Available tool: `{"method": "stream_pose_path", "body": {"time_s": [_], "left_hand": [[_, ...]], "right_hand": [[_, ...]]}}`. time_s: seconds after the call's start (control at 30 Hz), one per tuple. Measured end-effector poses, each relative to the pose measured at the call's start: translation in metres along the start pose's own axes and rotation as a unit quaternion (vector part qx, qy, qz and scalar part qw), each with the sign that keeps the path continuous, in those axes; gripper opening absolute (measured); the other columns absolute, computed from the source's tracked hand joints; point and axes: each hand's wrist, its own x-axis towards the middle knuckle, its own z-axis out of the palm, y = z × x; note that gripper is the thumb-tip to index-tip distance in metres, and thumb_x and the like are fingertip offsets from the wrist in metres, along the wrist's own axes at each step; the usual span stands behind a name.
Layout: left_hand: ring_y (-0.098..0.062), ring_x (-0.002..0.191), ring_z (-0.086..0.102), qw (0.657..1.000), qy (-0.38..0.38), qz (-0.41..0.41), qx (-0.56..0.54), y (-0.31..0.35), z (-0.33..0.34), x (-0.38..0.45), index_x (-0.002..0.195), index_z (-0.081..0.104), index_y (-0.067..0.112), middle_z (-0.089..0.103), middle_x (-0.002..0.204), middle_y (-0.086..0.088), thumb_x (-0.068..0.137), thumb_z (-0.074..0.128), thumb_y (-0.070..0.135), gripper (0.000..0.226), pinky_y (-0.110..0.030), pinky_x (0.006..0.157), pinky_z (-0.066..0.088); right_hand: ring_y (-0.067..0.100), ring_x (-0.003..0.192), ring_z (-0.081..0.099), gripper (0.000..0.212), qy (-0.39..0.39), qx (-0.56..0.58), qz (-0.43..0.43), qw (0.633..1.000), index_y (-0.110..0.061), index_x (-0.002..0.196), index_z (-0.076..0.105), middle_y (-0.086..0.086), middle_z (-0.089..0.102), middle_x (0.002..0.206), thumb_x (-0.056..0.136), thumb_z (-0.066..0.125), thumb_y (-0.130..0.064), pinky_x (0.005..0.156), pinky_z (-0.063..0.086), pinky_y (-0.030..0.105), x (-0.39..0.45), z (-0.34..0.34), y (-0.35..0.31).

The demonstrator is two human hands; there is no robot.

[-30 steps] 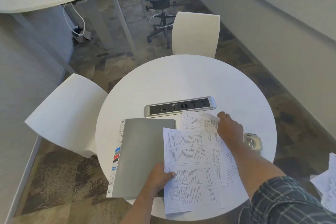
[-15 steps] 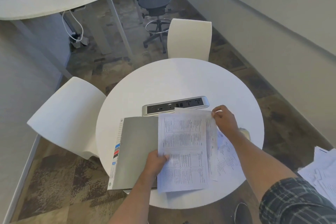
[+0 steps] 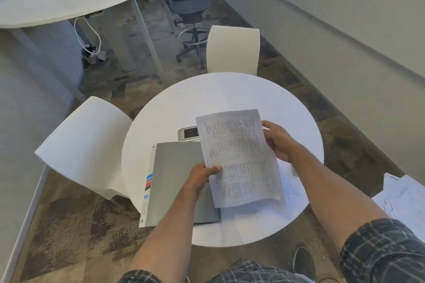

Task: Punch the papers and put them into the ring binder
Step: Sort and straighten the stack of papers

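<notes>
Nothing looks punched or filed yet: the left hand (image 3: 202,173) and right hand (image 3: 279,141) pinch the papers (image 3: 239,156) by opposite edges above the desk (image 3: 230,94), the grey ring binder (image 3: 174,181) lies closed beneath, and no punch is visible.

Both hands hold printed papers (image 3: 239,156) at frame center above the round white desk (image 3: 230,89): left hand (image 3: 200,176) pinches the left edge, right hand (image 3: 279,141) the right. A closed grey binder (image 3: 177,181) lies lower left of the papers.
</notes>
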Motion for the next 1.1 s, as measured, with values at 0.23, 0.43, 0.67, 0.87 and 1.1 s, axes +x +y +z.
{"method": "stream_pose_path", "body": {"time_s": [0.23,0.43,0.67,0.87,1.1], "left_hand": [[-0.025,0.121,0.063,0.999,-0.036,-0.004,-0.024,0.0,-0.003,-0.008,0.116,0.076,0.008,0.077,0.119,-0.003,0.059,0.087,0.032,0.063,-0.043,0.107,0.039],[-0.038,0.118,0.068,0.996,-0.042,0.001,-0.076,0.001,-0.005,-0.008,0.122,0.07,-0.003,0.074,0.122,-0.016,0.088,0.074,0.009,0.037,-0.052,0.105,0.052],[-0.034,0.108,0.072,0.994,0.031,0.025,-0.105,0.005,-0.001,-0.007,0.109,0.076,0.002,0.079,0.11,-0.012,0.083,0.077,-0.001,0.026,-0.049,0.097,0.056],[-0.025,0.103,0.071,0.988,0.061,0.058,-0.127,0.013,0.008,-0.005,0.118,0.054,0.016,0.077,0.114,-0.011,0.075,0.082,-0.008,0.056,-0.038,0.092,0.052],[-0.031,0.11,0.071,0.991,-0.017,0.081,-0.102,0.022,0.007,-0.009,0.121,0.069,0.012,0.077,0.117,-0.008,0.059,0.092,0.011,0.065,-0.053,0.094,0.058]], "right_hand": [[0.03,0.082,0.066,0.017,-0.096,0.042,-0.034,0.994,-0.005,0.112,0.064,0.018,0.066,0.098,0.098,0.065,-0.015,0.068,0.052,0.037,-0.007,0.032,-0.028],[0.03,0.086,0.067,0.037,0.028,0.107,-0.055,0.992,-0.007,0.133,0.059,0.02,0.07,0.107,0.096,0.063,-0.004,0.058,0.057,0.035,-0.007,0.035,-0.033],[0.035,0.103,0.068,0.061,-0.022,0.11,-0.007,0.994,-0.02,0.133,0.067,0.015,0.07,0.115,0.099,0.043,-0.065,0.081,0.052,0.043,-0.019,0.015,-0.001],[0.038,0.112,0.071,0.058,0.015,-0.015,-0.005,1.0,-0.006,0.128,0.066,0.015,0.074,0.121,0.075,0.086,-0.018,0.097,0.053,0.063,-0.036,0.011,0.048],[0.026,0.093,0.075,0.046,0.066,-0.091,-0.06,0.992,-0.005,0.104,0.075,0.011,0.078,0.101,0.062,0.087,-0.018,0.074,0.063,0.038,-0.043,0.018,0.038]]}}
